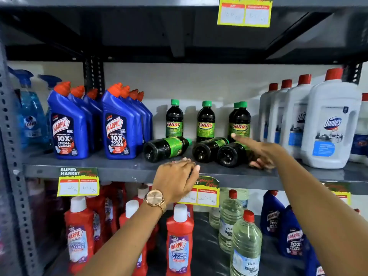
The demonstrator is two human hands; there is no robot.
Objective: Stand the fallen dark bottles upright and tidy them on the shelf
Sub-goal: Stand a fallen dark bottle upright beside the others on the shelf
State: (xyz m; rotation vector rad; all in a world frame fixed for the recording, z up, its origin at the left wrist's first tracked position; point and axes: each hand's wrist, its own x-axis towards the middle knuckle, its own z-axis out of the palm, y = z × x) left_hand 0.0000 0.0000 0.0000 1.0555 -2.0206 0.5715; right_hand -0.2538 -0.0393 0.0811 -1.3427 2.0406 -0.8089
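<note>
Three dark bottles with green caps lie on their sides on the grey shelf (123, 168): one at the left (163, 149), one in the middle (207, 149), one at the right (232, 156). Behind them stand upright dark bottles with green labels, at the left (174, 118), the middle (206, 121) and the right (241, 120). My left hand (176, 179), with a watch on the wrist, rests on the shelf's front edge and holds nothing. My right hand (258, 150) reaches over the right fallen bottle, index finger stretched toward the right upright bottle, other fingers curled.
Blue angled-neck cleaner bottles (68, 124) stand to the left, large white jugs with red caps (332, 120) to the right. Price tags (78, 182) hang from the shelf edge. The lower shelf holds red cleaner bottles (179, 238) and clear bottles (246, 244).
</note>
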